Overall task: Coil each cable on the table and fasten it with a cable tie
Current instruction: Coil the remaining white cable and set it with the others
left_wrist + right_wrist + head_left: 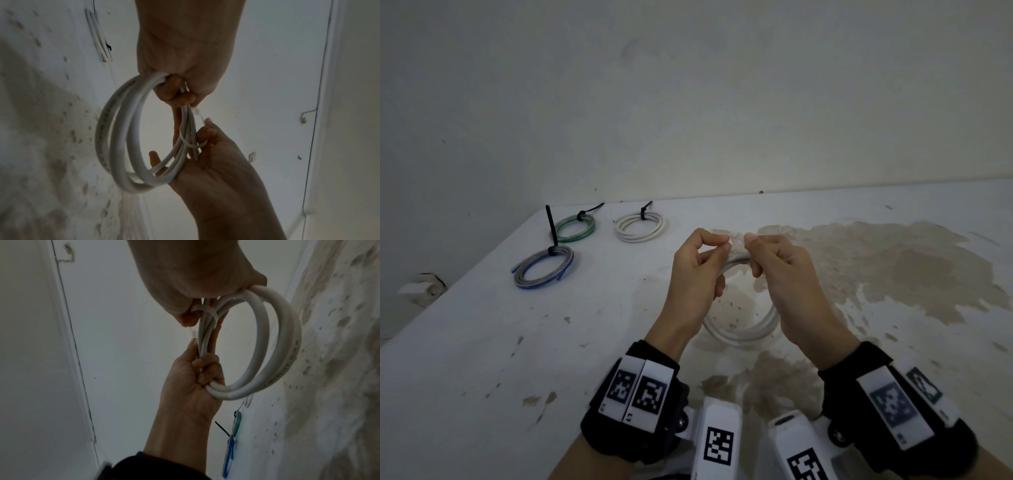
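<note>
White cable coil hangs btwn both hands (each gripping it).

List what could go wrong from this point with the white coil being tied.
1. The white coil is held in the air by the left hand and right hand; if either grip slackens, the loops could spring apart.
2. The pale cable tie sits loosely around the strands, so it could slide off before it is tightened.
3. Its tip is thin and pale against the wall, so threading may miss.
</note>
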